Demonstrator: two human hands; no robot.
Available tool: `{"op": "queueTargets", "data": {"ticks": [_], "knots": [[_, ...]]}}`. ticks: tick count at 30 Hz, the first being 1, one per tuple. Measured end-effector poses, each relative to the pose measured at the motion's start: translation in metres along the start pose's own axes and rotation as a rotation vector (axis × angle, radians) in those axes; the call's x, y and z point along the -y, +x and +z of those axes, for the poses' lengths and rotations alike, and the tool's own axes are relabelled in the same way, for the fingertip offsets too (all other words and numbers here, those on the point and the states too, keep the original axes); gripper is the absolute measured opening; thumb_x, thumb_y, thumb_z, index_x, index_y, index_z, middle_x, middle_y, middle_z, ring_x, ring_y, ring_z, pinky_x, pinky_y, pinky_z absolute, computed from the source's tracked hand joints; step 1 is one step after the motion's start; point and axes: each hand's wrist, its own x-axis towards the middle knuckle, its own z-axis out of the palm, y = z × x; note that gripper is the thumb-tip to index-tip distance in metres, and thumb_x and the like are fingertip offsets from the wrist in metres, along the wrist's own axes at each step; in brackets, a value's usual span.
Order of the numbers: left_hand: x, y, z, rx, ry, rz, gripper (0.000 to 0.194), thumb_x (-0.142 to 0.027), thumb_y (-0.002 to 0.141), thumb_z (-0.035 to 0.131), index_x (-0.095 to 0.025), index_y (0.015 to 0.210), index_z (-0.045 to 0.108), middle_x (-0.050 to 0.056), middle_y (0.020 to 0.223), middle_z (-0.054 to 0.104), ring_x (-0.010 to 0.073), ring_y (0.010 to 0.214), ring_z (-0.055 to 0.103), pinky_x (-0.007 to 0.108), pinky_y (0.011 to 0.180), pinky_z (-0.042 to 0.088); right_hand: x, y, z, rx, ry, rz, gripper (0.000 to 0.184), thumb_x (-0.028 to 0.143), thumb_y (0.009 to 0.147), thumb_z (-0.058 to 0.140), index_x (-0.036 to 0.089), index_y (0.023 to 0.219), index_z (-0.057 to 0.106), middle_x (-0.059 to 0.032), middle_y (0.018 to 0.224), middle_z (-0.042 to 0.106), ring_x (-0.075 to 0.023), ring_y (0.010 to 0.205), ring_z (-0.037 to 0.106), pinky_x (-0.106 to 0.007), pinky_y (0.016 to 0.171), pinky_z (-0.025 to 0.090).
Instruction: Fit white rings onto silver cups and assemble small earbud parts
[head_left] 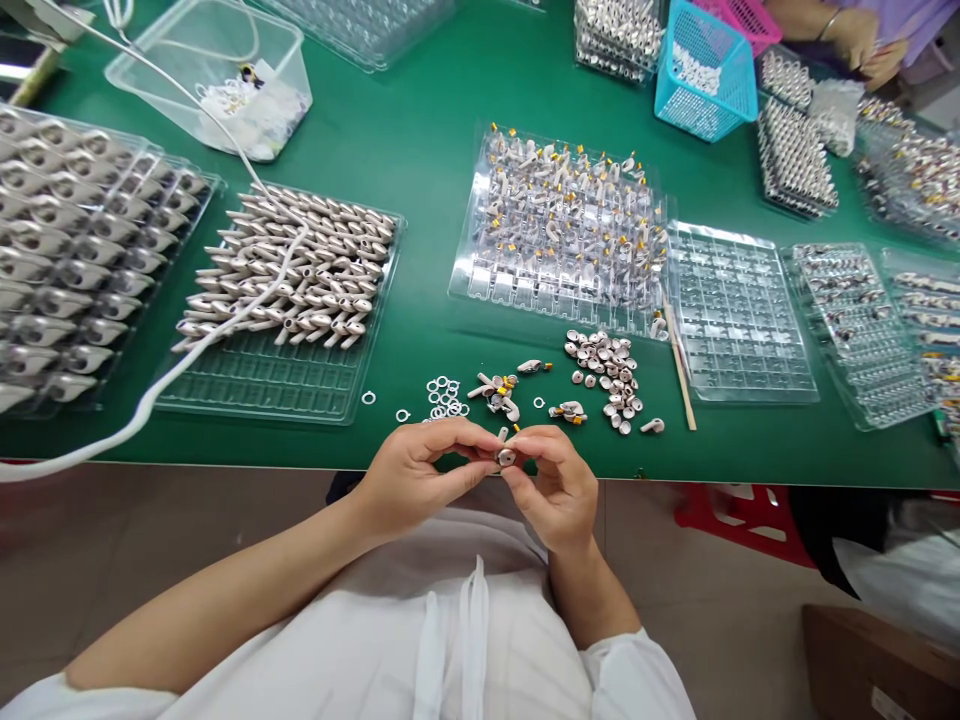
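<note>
My left hand and right hand almost meet in front of my body, each curled into a thumb-and-finger pinch, my bare forearms slanting inward toward each other.

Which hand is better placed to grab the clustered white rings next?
Probably the left hand: the white rings lie just beyond it, while the right hand is farther off. Both hold a small metallic part.

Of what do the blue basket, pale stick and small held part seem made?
Blue basket: likely plastic, slightly glossy; moulded, perforated walls. Pale stick: probably wood or bamboo, matte, tan-coloured. Small part: silvery and shiny, so metal or metal-coated plastic; I cannot tell which.
</note>
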Motion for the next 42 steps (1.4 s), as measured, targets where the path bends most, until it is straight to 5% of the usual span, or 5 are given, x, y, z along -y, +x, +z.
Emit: {"op": "queueTargets", "data": {"ticks": [18,26,42], "knots": [[-0.0039,0.0005,0.0012,0.001,-0.136,-0.064,0.028,-0.019,0.082,0.072,-0.013,0.109,0.068,0.006,0.089,0.074,0.0154,0.081,0.072,0.025,0.077,0.062,-0.0024,-0.0007,0.0008,-0.029,0.109,0.016,0.035,0.008,0.084,0.068,0.029,0.111,0.067,-0.0038,0.095,0.071,-0.0178,0.090,0.068,-0.031,0.072,0.060],[-0.0005,0.0005,-0.0006,0.049,-0.052,0.034,0.015,-0.014,0.086,0.068,-0.016,0.100,0.073,0.005,0.093,0.075,0.0123,0.083,0.071,0.019,0.077,0.059,-0.0040,0.0001,-0.0002,-0.021,0.080,-0.031,0.037,0.006,0.084,0.068,0.030,0.112,0.066,-0.0036,0.095,0.071,-0.0174,0.088,0.067,-0.030,0.070,0.060],[-0.0012,0.0016,0.0022,0.006,-0.055,-0.003,0.013,-0.014,0.082,0.071,-0.016,0.094,0.075,0.004,0.087,0.078,0.0127,0.074,0.074,0.016,0.069,0.060,-0.0079,-0.0010,0.0010,-0.006,0.012,-0.067,0.037,0.006,0.084,0.067,0.029,0.113,0.065,-0.0037,0.095,0.071,-0.0175,0.088,0.067,-0.030,0.069,0.059]]}}
